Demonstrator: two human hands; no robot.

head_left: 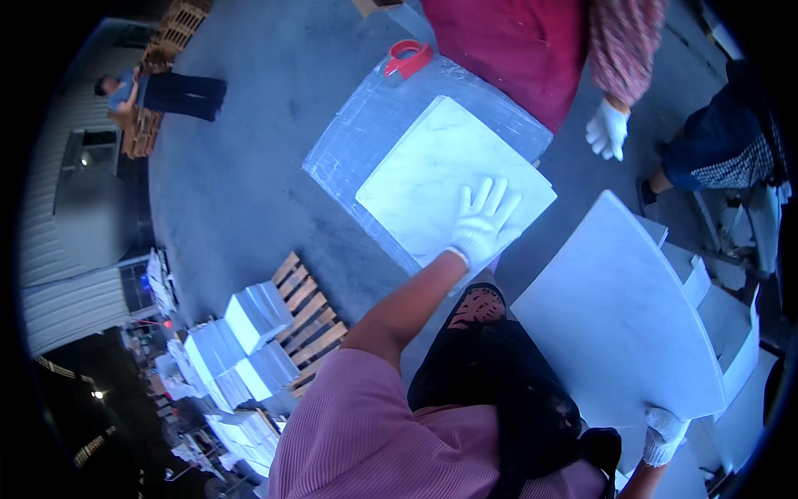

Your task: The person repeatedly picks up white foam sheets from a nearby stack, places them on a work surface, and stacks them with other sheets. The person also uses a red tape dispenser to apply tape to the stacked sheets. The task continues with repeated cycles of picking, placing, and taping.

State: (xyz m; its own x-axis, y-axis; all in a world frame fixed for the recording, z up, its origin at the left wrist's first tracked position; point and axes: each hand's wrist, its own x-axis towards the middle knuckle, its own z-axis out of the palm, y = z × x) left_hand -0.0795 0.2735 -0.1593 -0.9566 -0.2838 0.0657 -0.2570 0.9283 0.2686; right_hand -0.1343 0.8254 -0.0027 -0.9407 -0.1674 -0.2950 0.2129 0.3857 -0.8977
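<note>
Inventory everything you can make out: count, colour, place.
Table: one, grey-blue, upper centre
Square panel: at least one, marbled white, on the table
Tape dispenser: one, red, table's far edge
Large panel: one, white, right
White stacks: several, lower left
Slatted pallet: one clearly visible, brown, beside the stacks
Other pallets: count unclear, brown, upper left
Co-worker: one, red garment, top
Other people: two, dark lower clothing, upper left and right
Pink top: one, bottom
Black trousers: one pair, lower centre
Left hand: one, white-gloved, spread on the square panel
Right hand: one, white-gloved, at the large panel's near edge
</note>
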